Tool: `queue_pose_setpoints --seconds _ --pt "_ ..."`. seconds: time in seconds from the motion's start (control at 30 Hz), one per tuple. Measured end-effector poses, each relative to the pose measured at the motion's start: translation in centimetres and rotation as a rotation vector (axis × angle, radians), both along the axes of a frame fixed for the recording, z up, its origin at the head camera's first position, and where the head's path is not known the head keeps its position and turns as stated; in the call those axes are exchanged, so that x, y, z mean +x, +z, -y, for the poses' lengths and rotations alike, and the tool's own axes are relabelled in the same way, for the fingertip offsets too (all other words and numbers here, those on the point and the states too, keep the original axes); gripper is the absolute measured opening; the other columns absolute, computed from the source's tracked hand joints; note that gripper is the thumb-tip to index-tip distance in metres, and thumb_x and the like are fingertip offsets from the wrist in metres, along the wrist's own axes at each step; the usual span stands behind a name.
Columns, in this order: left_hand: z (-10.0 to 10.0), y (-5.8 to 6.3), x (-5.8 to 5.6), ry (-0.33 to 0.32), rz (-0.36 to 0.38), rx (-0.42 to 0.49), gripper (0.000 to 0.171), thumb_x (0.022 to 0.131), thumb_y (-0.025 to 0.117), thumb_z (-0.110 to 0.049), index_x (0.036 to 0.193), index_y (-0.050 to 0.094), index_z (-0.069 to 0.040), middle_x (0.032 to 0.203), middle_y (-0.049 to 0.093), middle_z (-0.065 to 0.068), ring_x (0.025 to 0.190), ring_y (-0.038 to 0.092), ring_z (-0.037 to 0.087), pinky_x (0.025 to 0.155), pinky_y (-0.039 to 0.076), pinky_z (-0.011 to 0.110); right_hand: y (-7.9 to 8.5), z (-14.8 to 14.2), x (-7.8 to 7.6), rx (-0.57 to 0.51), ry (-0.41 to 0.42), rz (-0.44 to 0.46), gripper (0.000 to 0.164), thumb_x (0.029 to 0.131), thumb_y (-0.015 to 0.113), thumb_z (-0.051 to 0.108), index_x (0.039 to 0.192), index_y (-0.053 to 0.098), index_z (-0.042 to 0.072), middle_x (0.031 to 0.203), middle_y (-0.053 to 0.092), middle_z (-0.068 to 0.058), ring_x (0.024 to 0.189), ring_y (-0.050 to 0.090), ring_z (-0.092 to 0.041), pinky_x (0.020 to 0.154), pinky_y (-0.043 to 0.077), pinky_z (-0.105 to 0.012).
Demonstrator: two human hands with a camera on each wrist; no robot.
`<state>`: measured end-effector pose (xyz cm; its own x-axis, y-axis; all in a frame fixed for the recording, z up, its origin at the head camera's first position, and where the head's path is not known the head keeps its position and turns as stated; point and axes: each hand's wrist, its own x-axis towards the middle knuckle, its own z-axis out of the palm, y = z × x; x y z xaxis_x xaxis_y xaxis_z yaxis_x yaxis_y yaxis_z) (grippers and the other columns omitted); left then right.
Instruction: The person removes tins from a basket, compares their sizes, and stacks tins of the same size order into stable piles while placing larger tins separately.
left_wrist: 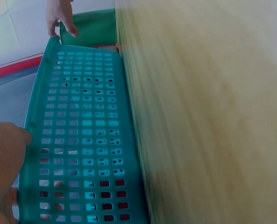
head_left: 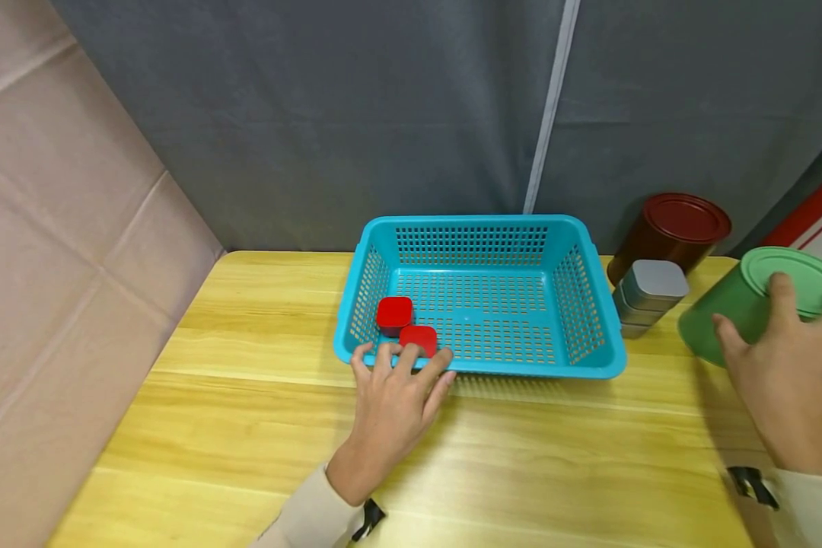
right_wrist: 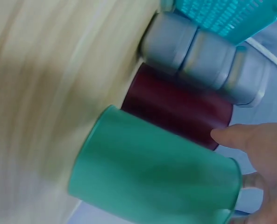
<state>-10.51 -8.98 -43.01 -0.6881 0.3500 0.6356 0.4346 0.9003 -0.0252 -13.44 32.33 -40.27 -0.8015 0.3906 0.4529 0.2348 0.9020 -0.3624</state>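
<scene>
A blue plastic basket (head_left: 479,371) holds two small red-lidded boxes, the rear one (head_left: 394,312) and the front one (head_left: 419,337), in its front left corner. My left hand (head_left: 392,407) grips the front rim there, fingers bent over it beside the front box. In the left wrist view, fingertips show through the wall's holes. At far right stands a green lidded canister (head_left: 733,320). My right hand (head_left: 798,373) is over it with fingers spread above the lid. The right wrist view shows that thumb (right_wrist: 231,136) extended, apart from the green side and overlapping a dark red canister (right_wrist: 175,105).
Between basket and canisters, several grey-lidded square tins (head_left: 651,293) stand stacked. Behind them is the dark red canister's lid (head_left: 685,218). A grey curtain (head_left: 315,137) hangs behind the wooden table (head_left: 260,411), and a pale pink cloth (head_left: 62,251) borders the left.
</scene>
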Motion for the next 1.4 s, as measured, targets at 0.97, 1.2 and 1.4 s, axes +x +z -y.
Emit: queue_pose_setpoints --seconds 0.97,1.2,1.4 --pt "0.0 -0.2 0.0 0.005 -0.005 0.001 0.043 0.112 0.037 -0.050 0.114 0.076 -0.033 0.094 0.072 -0.001 0.097 0.063 0.029 0.094 0.039 0.062 5.4 7.7 -0.2 0.126 0.379 -0.222 0.072 0.078 0.085 0.020 0.141 0.057 -0.002 0.143 0.050 -0.039 0.115 0.051 -0.064 0.090 0.041 -0.077" --pt "-0.1 -0.2 0.0 0.011 -0.002 0.001 0.038 0.110 0.041 -0.050 0.114 0.076 -0.034 0.094 0.072 -0.001 0.097 0.064 0.029 0.094 0.039 0.061 6.7 9.6 -0.7 -0.019 0.509 -0.106 0.072 0.080 0.089 0.015 0.143 0.057 -0.001 0.144 0.050 -0.032 0.121 0.051 -0.052 0.077 0.046 -0.070" --pt "-0.1 -0.2 0.0 0.012 -0.005 0.001 0.042 0.111 0.037 -0.050 0.114 0.076 -0.034 0.093 0.071 -0.002 0.097 0.064 0.029 0.094 0.039 0.061 7.7 10.6 -2.0 -0.106 0.689 0.011 0.070 0.085 0.087 0.018 0.146 0.056 0.001 0.145 0.051 -0.026 0.124 0.051 -0.043 0.090 0.046 -0.065"
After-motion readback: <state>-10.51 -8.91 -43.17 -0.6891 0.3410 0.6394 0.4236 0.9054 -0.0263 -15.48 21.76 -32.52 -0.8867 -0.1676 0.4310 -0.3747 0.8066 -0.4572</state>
